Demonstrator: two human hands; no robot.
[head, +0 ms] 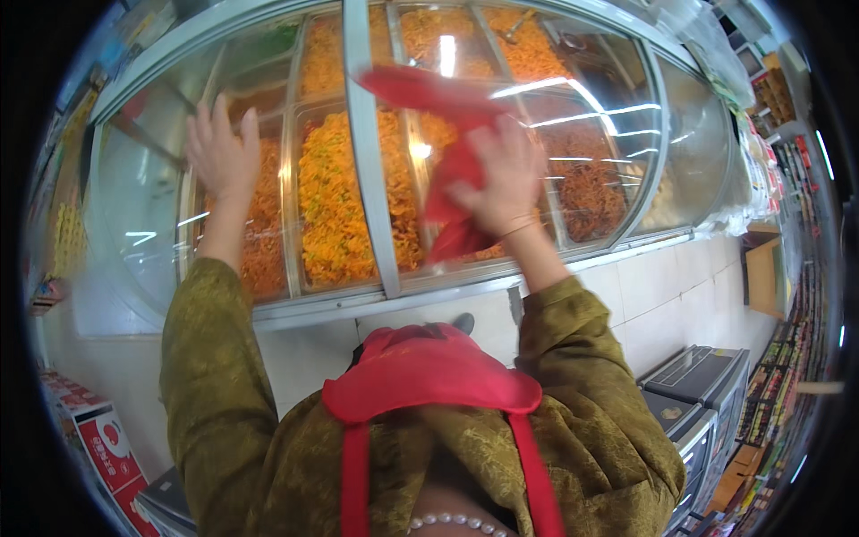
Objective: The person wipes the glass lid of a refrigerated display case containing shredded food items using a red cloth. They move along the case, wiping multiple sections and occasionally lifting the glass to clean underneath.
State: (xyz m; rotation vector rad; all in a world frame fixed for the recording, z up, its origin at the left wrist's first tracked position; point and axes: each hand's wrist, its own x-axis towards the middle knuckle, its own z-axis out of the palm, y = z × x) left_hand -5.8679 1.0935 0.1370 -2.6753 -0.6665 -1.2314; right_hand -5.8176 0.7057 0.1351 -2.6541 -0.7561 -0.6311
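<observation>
A glass display case (373, 154) with a metal frame stands before me, holding metal trays of shredded orange and dark red food. My right hand (503, 174) presses a red cloth (460, 148) onto the glass right of the metal bar; hand and cloth are blurred. My left hand (225, 154) is over the left glass pane with its fingers spread and nothing in it. Under the left pane lies a tray of yellow-orange food with green bits (335, 201). Whether the left palm touches the glass, I cannot tell.
Plastic bags (704, 47) hang at the case's right end. An open cardboard box (765, 275) and stocked shelves (772, 389) are at the right. Dark-topped cabinets (698, 376) stand at the lower right. Red and white boxes (111, 440) are at the lower left. A tiled floor (658, 288) runs below.
</observation>
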